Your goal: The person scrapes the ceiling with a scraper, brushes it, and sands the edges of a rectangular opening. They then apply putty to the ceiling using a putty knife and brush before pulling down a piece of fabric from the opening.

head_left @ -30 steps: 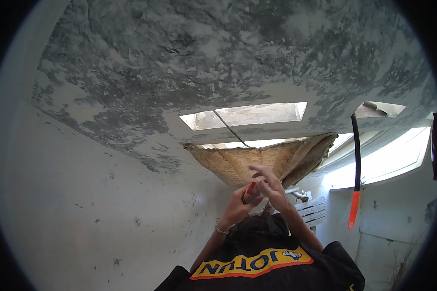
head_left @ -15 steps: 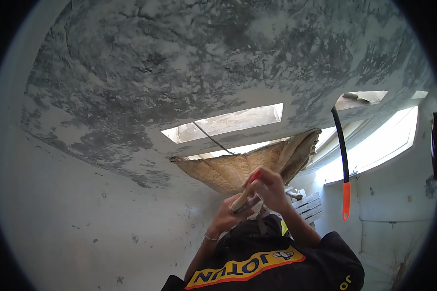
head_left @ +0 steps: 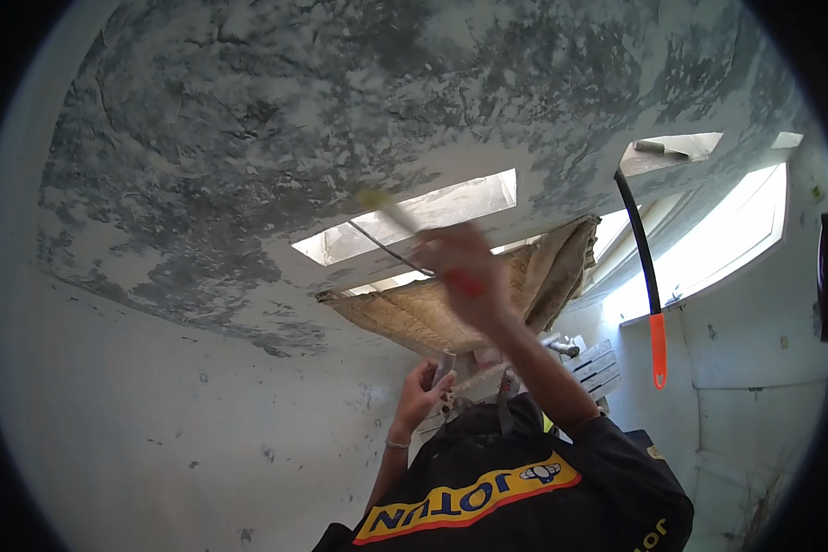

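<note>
My right hand (head_left: pixel 465 276) is raised, motion-blurred, in front of a brown sheet (head_left: pixel 396 317). It grips a tool (head_left: pixel 397 217) with red showing within the hand and a blurred yellowish tip near the ceiling opening. Lower down, my left hand (head_left: pixel 419 397), with a bracelet at the wrist, is closed round a pale grey piece (head_left: pixel 445 364) that stands up from the fingers. My hands are apart. Details of the tool's tip are smeared.
Overhead is a patchy grey and white surface (head_left: pixel 276 120) with rectangular openings (head_left: pixel 423 216). A black strip with an orange handle (head_left: pixel 658 350) hangs at the right. A bright window (head_left: pixel 718 253) and white slatted furniture (head_left: pixel 594 370) lie beyond.
My hands have separated. My right hand has moved up and left with the tool, while my left hand is slightly lower with the pale piece. The view has shifted a little.
</note>
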A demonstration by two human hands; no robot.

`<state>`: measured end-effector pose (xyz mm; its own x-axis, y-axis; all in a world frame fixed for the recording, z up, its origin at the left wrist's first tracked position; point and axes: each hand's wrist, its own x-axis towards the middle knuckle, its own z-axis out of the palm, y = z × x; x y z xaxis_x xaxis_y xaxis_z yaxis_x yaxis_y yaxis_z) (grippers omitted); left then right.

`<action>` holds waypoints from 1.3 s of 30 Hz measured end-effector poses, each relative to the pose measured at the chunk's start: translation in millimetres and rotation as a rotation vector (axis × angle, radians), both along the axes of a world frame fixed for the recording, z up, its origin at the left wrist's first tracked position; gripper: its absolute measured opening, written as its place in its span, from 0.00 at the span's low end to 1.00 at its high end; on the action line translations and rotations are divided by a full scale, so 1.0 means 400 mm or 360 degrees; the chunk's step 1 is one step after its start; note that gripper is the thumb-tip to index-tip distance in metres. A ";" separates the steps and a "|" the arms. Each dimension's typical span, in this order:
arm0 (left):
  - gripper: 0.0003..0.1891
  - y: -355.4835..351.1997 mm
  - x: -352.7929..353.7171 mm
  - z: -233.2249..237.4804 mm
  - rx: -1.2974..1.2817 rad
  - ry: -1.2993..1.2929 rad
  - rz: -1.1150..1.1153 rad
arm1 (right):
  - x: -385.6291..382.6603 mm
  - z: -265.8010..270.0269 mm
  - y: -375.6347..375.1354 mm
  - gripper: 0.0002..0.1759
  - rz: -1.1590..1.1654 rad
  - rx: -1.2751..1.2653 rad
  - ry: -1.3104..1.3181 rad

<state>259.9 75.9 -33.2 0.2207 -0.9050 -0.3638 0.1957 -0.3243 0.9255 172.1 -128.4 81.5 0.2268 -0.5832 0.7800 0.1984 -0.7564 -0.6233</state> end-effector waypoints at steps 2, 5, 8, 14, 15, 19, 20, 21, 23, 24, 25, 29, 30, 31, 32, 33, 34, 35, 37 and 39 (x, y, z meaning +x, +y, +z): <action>0.09 0.036 0.025 -0.002 -0.0013 -0.0039 0.0031 | -0.112 -0.041 -0.091 0.02 -0.0266 -0.0004 -0.0211; 0.09 0.113 0.057 -0.008 0.0059 -0.0118 0.0243 | -0.258 -0.014 -0.099 0.05 -0.0709 0.0523 -0.0510; 0.09 0.158 0.090 -0.008 0.0128 -0.0196 0.0427 | -0.292 0.010 -0.119 0.06 -0.1134 0.0350 -0.0817; 0.10 0.063 0.094 0.069 0.0091 -0.0273 0.0235 | -0.025 -0.058 -0.013 0.17 -0.0620 -0.0297 -0.0543; 0.10 0.041 0.088 0.072 0.0095 -0.0285 0.0198 | 0.009 -0.049 0.034 0.17 -0.0291 -0.0212 -0.0465; 0.09 0.009 0.056 0.082 0.0002 -0.0236 -0.0063 | -0.004 -0.040 0.057 0.14 -0.0135 0.0108 -0.0220; 0.09 0.020 0.051 0.081 0.0001 -0.0209 -0.0071 | -0.037 -0.035 0.019 0.12 -0.0254 -0.0050 -0.0452; 0.09 0.039 0.046 0.077 0.0006 -0.0176 -0.0070 | -0.093 -0.021 -0.011 0.09 -0.0440 0.0086 -0.0525; 0.09 0.071 0.049 0.052 0.0044 -0.0179 -0.0067 | -0.194 0.036 -0.065 0.07 -0.1218 -0.0084 -0.0466; 0.09 0.082 0.050 0.035 0.0116 -0.0168 -0.0064 | -0.207 0.052 -0.059 0.08 -0.1343 0.0256 -0.0564; 0.09 0.086 0.045 0.029 0.0193 -0.0152 -0.0059 | -0.207 0.023 -0.068 0.08 -0.1356 0.0252 -0.0559; 0.09 0.052 0.025 0.035 0.0170 -0.0099 -0.0213 | -0.174 -0.133 -0.030 0.06 -0.0723 -0.0299 -0.0119; 0.09 0.038 0.020 0.044 0.0163 -0.0106 -0.0229 | -0.186 -0.141 -0.004 0.06 -0.0498 -0.0050 0.0079; 0.09 0.027 0.012 0.054 0.0135 -0.0117 -0.0244 | -0.200 -0.146 0.008 0.06 -0.0264 0.0199 0.0276; 0.09 0.026 0.010 0.061 0.0118 -0.0133 -0.0264 | -0.218 -0.148 0.006 0.06 -0.0279 0.0206 0.0268; 0.09 0.018 0.010 0.061 0.0110 -0.0141 -0.0279 | -0.241 -0.139 -0.017 0.06 -0.0519 -0.0005 0.0115; 0.09 0.010 0.006 0.057 0.0092 -0.0141 -0.0287 | -0.257 -0.108 -0.043 0.06 -0.0745 -0.0225 -0.0035; 0.09 0.020 0.003 0.054 0.0097 -0.0139 -0.0287 | -0.272 -0.080 -0.062 0.06 -0.0740 -0.0217 -0.0034; 0.09 0.026 -0.005 0.055 0.0124 -0.0140 -0.0301 | -0.300 0.015 -0.087 0.07 -0.1068 -0.0159 -0.0197; 0.09 0.027 -0.009 0.053 0.0135 -0.0149 -0.0331 | -0.290 -0.047 -0.120 0.07 -0.0967 -0.0320 -0.0107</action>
